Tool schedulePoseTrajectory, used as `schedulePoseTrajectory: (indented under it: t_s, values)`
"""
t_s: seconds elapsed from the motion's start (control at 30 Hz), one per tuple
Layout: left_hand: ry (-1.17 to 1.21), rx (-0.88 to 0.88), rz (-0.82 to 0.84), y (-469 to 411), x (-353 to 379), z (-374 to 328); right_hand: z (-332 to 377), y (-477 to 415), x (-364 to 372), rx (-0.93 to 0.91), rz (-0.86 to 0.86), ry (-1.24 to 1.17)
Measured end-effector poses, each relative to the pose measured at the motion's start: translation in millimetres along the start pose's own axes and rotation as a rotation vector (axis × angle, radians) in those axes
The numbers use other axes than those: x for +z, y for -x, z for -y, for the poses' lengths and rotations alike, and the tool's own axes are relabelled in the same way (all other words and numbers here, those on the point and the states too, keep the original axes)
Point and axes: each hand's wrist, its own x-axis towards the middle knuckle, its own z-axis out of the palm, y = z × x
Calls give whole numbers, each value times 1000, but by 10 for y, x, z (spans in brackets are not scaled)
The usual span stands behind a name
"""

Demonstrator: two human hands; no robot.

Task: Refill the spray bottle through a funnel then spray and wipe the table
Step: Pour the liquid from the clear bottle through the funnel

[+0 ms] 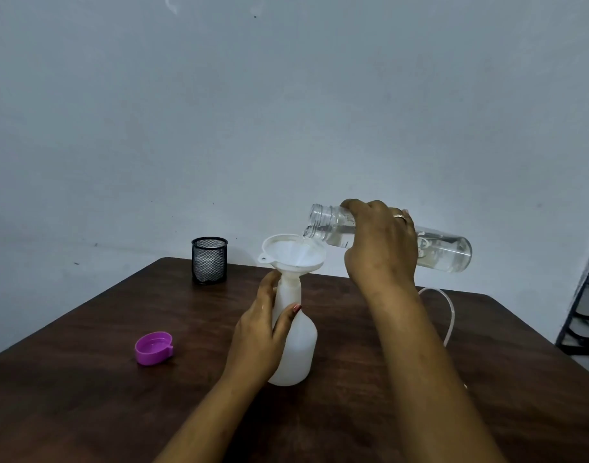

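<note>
A white spray bottle (296, 349) without its spray head stands upright on the dark wooden table (85, 396). A white funnel (293, 252) sits in its neck. My left hand (259, 335) wraps around the bottle's upper body and shoulder. My right hand (380, 248) grips a clear water bottle (446, 248), tilted almost level with its open mouth over the funnel. Water runs from the mouth into the funnel. The clear bottle is partly full.
A purple cap (153, 348) lies on the table to the left. A black mesh cup (209, 260) stands near the far edge. A thin white tube (448, 315) curves on the table behind my right forearm. A dark rack (587, 312) stands at the right.
</note>
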Motion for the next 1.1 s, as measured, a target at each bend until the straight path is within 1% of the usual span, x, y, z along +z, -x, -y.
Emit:
schedulePoseTrajectory:
  t_s: [1.1]
  values:
    - [-4,25,-9,-3,12,18,0,2,-15,3,1,-14]
